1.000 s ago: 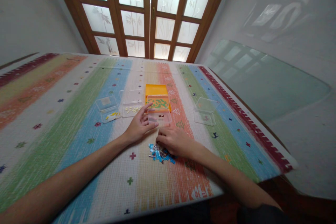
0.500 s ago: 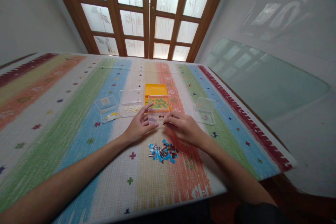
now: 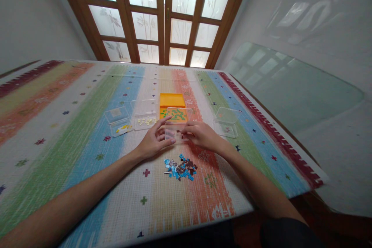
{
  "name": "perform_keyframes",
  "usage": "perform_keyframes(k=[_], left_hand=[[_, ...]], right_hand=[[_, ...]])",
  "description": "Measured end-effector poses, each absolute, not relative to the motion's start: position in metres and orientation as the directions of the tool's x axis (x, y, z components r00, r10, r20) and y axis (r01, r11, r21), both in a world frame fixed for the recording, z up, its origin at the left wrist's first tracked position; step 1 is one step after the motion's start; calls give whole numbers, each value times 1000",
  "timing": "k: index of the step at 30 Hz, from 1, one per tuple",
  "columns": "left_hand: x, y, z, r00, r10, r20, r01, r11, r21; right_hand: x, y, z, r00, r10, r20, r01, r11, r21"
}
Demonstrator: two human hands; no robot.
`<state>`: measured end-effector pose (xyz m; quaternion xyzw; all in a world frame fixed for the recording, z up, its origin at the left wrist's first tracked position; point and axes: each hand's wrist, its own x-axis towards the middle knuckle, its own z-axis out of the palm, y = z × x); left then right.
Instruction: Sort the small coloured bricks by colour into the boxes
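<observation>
A small clear plastic box (image 3: 170, 133) with its lid raised stands in front of me. My left hand (image 3: 154, 138) curls around its left side, thumb at the front and fingers behind. Above the box's right part is my right hand (image 3: 202, 135), its fingertips pinched together at a tiny brown brick (image 3: 182, 136). Another brown brick (image 3: 178, 131) lies inside the box; the right fingers hide part of the interior. Nearer to me, a loose pile of small blue, brown and grey bricks (image 3: 180, 168) lies on the striped tablecloth (image 3: 122, 201).
Behind the clear box is an open yellow box (image 3: 172, 99) with green pieces (image 3: 177, 114). Further left stand open clear boxes, one with cream pieces (image 3: 147, 121), one with yellow pieces (image 3: 124, 128). Another open clear box (image 3: 226, 128) stands to the right.
My right hand has moved slightly left and forward, its fingertips now further over the clear box. My left hand stays at the box's left side. The pile looks unchanged.
</observation>
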<state>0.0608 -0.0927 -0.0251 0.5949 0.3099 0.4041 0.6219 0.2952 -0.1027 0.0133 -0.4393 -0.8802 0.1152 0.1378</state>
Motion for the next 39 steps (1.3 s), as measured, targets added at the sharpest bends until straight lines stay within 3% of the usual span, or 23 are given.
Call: perform_keyframes(k=[12,20,30,39], left_hand=[[62,-90,-29,452,887,88,-150,-21,988],[62,-91,-28,453,887,85,-176,-5,984],[61,-90,-29,473,876,99,-185,-11,983],[63,-90,-27,456,885,94,-181,-11,983]], right_hand=[[305,-114,30,-519,806,284,704,591,-393],[299,-120,27,-552,822,144,775,569,-276],[294,-124,27,-590,797,133,742,599,-301],[293,-130,34,-643,705,300,571,702,-427]])
